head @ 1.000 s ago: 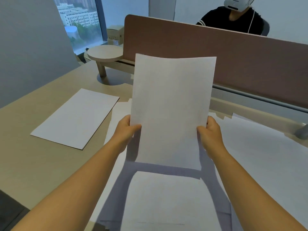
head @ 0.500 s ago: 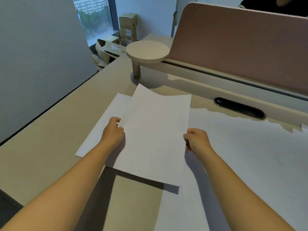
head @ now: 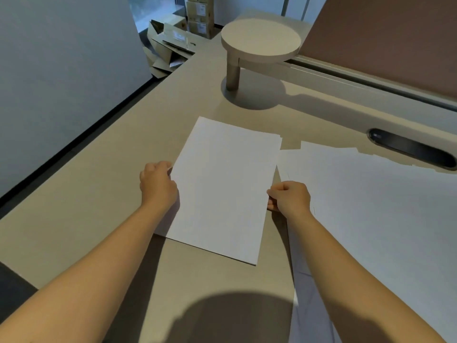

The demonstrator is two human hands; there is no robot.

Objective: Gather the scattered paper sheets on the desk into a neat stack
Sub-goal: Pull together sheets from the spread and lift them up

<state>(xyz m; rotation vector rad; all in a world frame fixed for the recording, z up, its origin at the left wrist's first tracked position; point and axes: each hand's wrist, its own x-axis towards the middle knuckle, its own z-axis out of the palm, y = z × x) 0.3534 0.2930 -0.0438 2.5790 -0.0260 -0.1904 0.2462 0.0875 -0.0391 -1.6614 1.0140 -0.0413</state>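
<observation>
**Both hands at the edges of a paper stack on the desk**

Beige desk (head: 202,100) fills most of the head view, bounded at the far right by a brown divider panel (head: 385,38) and a pale rail beneath it. Near the far edge a small round shelf (head: 261,39) stands on a short cylindrical post, casting a shadow on the surface. To the right of it, a dark oval cable slot (head: 410,151) is cut into the desk. Beyond the desk's far left corner, flattened cardboard boxes (head: 170,45) lie on the floor beside a grey wall.

A stack of white paper sheets (head: 225,186) lies flat on the desk, between the 2 hands, its corners nearly aligned; a slight stagger of edges shows at the far right corner. The left hand (head: 158,184) sits at the stack's left edge with fingers curled, fingertips touching the paper's edge; whether it pinches the sheets cannot be told. The right hand (head: 290,196) is at the stack's right edge, fingers curled, thumb and fingers appearing to pinch the edge of the paper.

Just beside the stack on the right, more loose white sheets (head: 366,194) lie spread over the desk, overlapping unevenly, their far edges stepped. They reach down along the right forearm toward the near edge.
</observation>
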